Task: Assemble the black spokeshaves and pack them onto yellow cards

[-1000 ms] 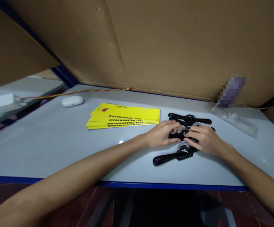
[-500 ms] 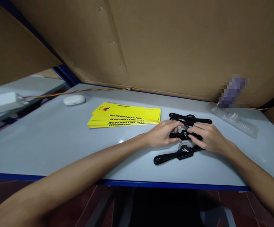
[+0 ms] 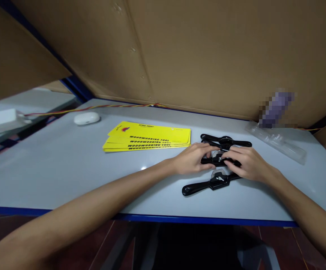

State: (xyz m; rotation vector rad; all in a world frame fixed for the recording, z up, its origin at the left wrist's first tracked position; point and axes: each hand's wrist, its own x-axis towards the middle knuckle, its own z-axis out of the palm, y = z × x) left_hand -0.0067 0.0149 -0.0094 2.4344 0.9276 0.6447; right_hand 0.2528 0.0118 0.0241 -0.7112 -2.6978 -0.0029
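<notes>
My left hand [image 3: 192, 159] is closed on the left handle of a black spokeshave [image 3: 207, 161], thumb in front and fingers behind. My right hand [image 3: 247, 161] is closed over its right side, fingertips at the small silver screw [image 3: 220, 159] in the middle. A pale blade plate shows behind that screw. Closer to me lies another black spokeshave [image 3: 198, 187], its right handle partly under my right hand. Beyond my fingers rests a third spokeshave [image 3: 226, 140], with one more dark handle [image 3: 212, 143] just in front of it, mostly hidden.
Yellow printed cards [image 3: 151, 133] lie fanned left of the tools. A clear plastic blister tray [image 3: 281, 144] is at the back right, near a blurred purple object [image 3: 277, 108]. A white case [image 3: 86, 118] sits back left. Cardboard [image 3: 208, 56] walls the table's rear.
My right fingertips have shifted slightly around the silver screw. My left hand keeps its hold, and the spokeshaves stay in place; the view has moved a little.
</notes>
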